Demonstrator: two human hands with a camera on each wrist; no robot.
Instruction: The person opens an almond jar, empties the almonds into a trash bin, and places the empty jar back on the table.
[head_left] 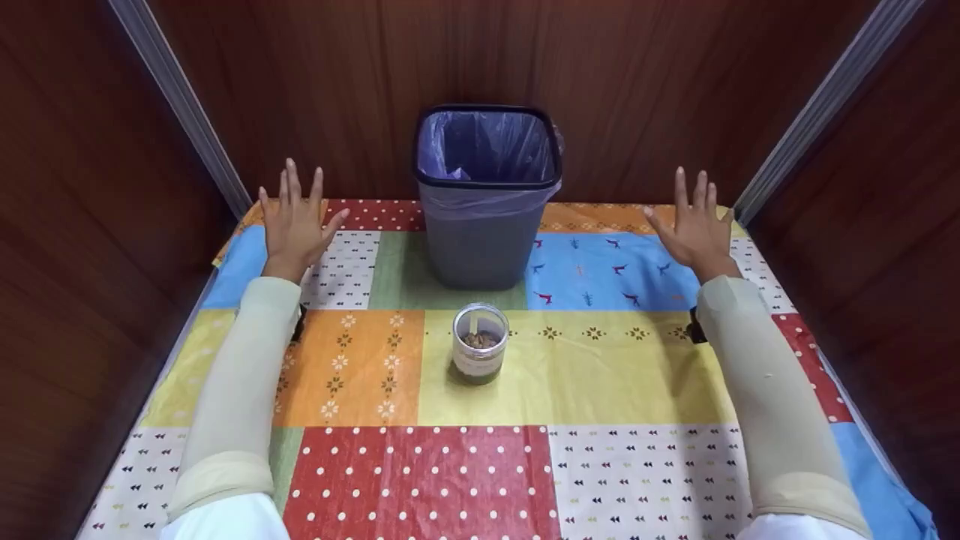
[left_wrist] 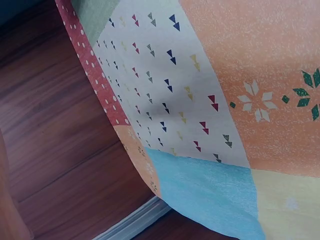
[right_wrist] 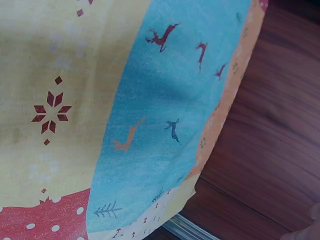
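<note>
Plainly, a dark brown wall (head_left: 90,225) runs along the left side, meeting the far wall (head_left: 322,82) at a grey metal post (head_left: 187,105). Next comes the left arm in a pale sleeve (head_left: 240,367), reaching from the near edge to the far left. Its left hand (head_left: 292,229) is raised over the patchwork cloth (head_left: 360,480), back upward, with all 5 digits spread wide and the thumb toward the middle; its grip is fully open-handed, well apart from the bin and the jar.

In the middle, the jar (head_left: 480,367) stands upright on a yellow patch, just right of an orange one. It is clear, with a pale label and brown pieces (head_left: 481,340) inside. Beyond it, at the far middle, the grey bin (head_left: 484,244) stands upright near the far wall, apart from the jar. A thin bag (head_left: 487,201) lines it and folds out under the black rim.

Farther right, the right hand (head_left: 697,232) is raised at the far right, back upward, fingers straight, thumb out toward the bin: also a wide, loose grip. Its arm, in a matching sleeve (head_left: 772,397), stretches from the near right. Past it are a 2nd post (head_left: 825,112) and the right wall (head_left: 885,247).
</note>
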